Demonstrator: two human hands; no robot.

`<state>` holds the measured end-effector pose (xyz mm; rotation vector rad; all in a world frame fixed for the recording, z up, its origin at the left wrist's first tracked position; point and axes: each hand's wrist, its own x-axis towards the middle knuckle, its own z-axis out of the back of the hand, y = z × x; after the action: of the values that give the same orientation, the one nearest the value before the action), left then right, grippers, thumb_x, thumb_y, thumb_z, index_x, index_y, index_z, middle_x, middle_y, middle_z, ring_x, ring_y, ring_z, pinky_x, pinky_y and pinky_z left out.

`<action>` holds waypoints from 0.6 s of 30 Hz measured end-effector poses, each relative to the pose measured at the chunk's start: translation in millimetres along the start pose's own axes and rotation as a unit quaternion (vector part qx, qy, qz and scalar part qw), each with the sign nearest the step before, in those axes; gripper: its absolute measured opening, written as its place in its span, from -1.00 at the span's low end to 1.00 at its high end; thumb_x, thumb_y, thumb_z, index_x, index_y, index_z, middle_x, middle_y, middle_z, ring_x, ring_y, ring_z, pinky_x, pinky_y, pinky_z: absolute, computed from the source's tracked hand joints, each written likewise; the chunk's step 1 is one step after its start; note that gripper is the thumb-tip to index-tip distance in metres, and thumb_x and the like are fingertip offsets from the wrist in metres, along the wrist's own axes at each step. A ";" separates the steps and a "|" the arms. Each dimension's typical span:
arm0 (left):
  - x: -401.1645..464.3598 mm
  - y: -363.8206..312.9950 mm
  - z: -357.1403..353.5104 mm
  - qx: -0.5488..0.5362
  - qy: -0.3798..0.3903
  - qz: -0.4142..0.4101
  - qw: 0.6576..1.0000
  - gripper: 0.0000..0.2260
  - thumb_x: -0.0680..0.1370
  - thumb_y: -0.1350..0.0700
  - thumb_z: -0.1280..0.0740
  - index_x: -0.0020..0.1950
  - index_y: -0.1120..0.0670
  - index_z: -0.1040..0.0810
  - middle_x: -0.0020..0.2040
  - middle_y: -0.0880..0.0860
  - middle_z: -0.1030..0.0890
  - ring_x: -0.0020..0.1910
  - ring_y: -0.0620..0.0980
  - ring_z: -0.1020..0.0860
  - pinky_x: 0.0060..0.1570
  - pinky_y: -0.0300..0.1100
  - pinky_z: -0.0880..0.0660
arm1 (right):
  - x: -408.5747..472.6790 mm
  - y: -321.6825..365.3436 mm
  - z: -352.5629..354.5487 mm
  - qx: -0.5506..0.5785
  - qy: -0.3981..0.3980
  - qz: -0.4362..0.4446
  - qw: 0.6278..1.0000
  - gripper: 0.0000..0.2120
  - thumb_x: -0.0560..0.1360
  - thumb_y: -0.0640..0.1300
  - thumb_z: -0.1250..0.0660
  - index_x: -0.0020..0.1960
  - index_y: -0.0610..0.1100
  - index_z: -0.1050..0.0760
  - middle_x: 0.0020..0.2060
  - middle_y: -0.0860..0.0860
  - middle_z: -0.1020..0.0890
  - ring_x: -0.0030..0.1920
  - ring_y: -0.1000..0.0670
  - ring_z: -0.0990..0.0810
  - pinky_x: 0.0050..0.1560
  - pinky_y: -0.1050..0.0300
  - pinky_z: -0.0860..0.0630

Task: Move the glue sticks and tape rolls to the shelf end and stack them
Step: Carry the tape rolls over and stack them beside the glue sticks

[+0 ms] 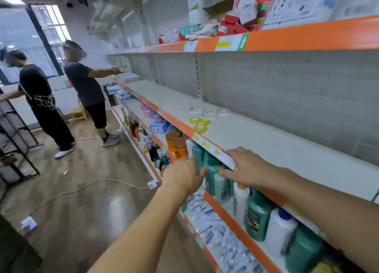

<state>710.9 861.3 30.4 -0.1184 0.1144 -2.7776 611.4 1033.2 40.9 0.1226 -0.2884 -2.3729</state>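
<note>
Three yellow tape rolls [200,124] lie flat near the front edge of the white middle shelf [266,141]. Just behind them lie three white tape rolls [209,114], also flat. No glue sticks are visible. My left hand [183,175] hovers in front of the shelf edge with fingers loosely extended and holds nothing. My right hand [245,168] reaches over the orange shelf lip, fingers spread, also holding nothing. Both hands are well short of the rolls.
Green and white bottles [258,213] and orange jars [177,144] fill the shelf below. Red and white boxes [235,20] crowd the upper shelf. Two people stand at the far left end of the aisle. A white cable and socket [152,184] lie on the wooden floor.
</note>
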 end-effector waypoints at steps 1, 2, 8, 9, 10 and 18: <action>15.3 3.5 -1.6 0.004 0.002 -0.007 1.000 -0.47 0.61 -0.29 -0.05 0.32 0.08 -0.45 0.20 0.11 -0.54 0.13 0.15 -0.54 0.05 0.08 -0.54 | 15.6 -1.8 -0.3 0.001 0.000 -0.007 1.000 -0.42 0.48 0.28 -0.30 0.35 -0.05 -0.37 0.14 -0.10 -0.47 0.19 -0.17 -0.46 0.20 -0.05 -0.44; 25.9 5.8 -2.6 0.005 0.001 -0.011 1.000 -0.47 0.62 -0.28 -0.05 0.34 0.08 -0.44 0.23 0.12 -0.53 0.16 0.15 -0.53 0.06 0.09 -0.54 | 26.4 -4.1 -0.8 0.003 0.003 -0.015 1.000 -0.40 0.48 0.29 -0.30 0.36 -0.06 -0.37 0.17 -0.11 -0.47 0.21 -0.17 -0.46 0.21 -0.06 -0.44; 125.3 28.6 -16.9 -0.011 -0.007 -0.039 0.999 -0.50 0.63 -0.26 -0.05 0.35 0.07 -0.42 0.25 0.13 -0.50 0.18 0.17 -0.51 0.08 0.07 -0.52 | 125.4 -26.4 -5.5 0.002 -0.014 -0.050 0.999 -0.35 0.54 0.30 -0.23 0.45 -0.11 -0.30 0.28 -0.13 -0.44 0.29 -0.17 -0.42 0.28 -0.05 -0.39; 141.7 32.1 -20.6 -0.016 -0.003 -0.043 0.999 -0.50 0.63 -0.25 -0.05 0.36 0.07 -0.41 0.26 0.13 -0.49 0.19 0.17 -0.50 0.09 0.08 -0.51 | 141.5 -31.4 -7.6 0.007 -0.012 -0.055 0.998 -0.34 0.54 0.31 -0.21 0.46 -0.11 -0.29 0.29 -0.12 -0.43 0.30 -0.17 -0.42 0.29 -0.05 -0.39; 159.1 36.2 -22.8 -0.020 -0.002 -0.050 0.999 -0.50 0.63 -0.24 -0.06 0.37 0.08 -0.40 0.27 0.13 -0.48 0.21 0.17 -0.49 0.12 0.08 -0.50 | 157.8 -36.1 -9.7 0.011 -0.013 -0.058 0.998 -0.33 0.55 0.32 -0.20 0.47 -0.11 -0.28 0.30 -0.12 -0.43 0.32 -0.17 -0.41 0.30 -0.05 -0.38; 284.6 67.8 -39.3 -0.054 -0.008 -0.073 0.996 -0.68 0.65 -0.08 -0.06 0.10 0.14 -0.45 0.07 0.13 -0.51 0.14 0.17 -0.48 0.10 0.04 -0.43 | 260.8 -66.6 -14.7 0.040 -0.001 -0.100 0.994 -0.27 0.56 0.35 -0.13 0.55 -0.10 -0.19 0.39 -0.11 -0.39 0.40 -0.14 -0.36 0.37 -0.04 -0.34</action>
<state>465.1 699.8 4.2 -0.1831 0.2608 -2.9144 379.7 899.1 9.0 0.1941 -0.3887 -2.5596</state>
